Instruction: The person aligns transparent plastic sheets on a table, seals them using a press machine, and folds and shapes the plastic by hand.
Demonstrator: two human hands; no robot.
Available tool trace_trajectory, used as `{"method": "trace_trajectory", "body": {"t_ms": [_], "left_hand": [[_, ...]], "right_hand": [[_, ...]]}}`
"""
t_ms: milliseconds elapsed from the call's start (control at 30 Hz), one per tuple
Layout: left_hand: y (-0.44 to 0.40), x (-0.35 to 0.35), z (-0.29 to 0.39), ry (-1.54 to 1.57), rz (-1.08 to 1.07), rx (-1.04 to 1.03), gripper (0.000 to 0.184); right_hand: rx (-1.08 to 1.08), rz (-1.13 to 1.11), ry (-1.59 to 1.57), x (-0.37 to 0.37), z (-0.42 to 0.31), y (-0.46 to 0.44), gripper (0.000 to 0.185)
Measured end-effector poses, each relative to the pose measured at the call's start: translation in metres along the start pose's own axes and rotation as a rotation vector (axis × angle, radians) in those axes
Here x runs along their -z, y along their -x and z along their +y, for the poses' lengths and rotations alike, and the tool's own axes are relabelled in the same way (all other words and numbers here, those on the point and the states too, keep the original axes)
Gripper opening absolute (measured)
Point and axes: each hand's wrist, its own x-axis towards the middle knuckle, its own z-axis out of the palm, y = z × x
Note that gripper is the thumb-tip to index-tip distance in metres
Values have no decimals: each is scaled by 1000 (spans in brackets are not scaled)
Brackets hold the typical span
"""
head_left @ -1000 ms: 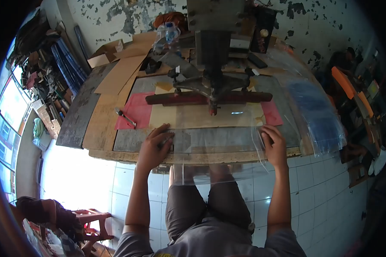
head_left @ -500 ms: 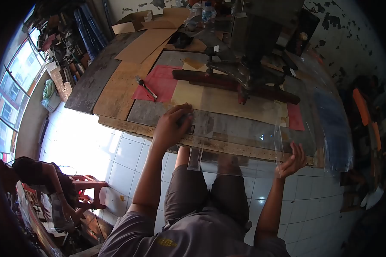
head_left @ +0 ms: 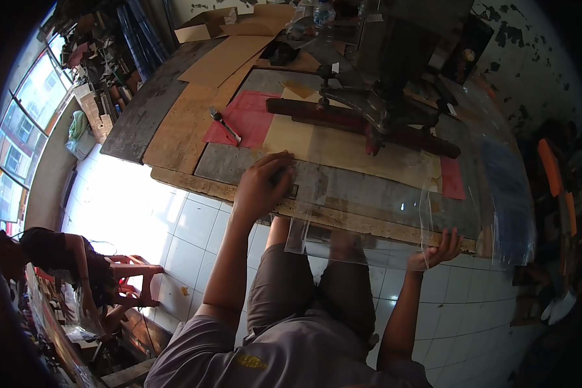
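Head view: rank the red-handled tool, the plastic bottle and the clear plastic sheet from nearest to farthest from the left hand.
1. Clear plastic sheet: beside the left hand, extending rightward.
2. Red-handled tool: forward and left, on the pink sheet.
3. Plastic bottle: farthest, at the view's top.

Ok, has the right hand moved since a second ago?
Yes. Against the table's front edge, the right hand has drawn back toward the body; its fingertips are now near that edge, not over the tabletop.
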Motion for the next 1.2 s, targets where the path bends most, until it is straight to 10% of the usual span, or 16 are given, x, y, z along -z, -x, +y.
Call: {"method": "trace_trajectory", "body": {"t_ms": [1200], "left_hand": [[2, -3, -1, -13, 79, 4, 21]], "right_hand": [[37, 27, -5, -1, 4, 2, 63]]}}
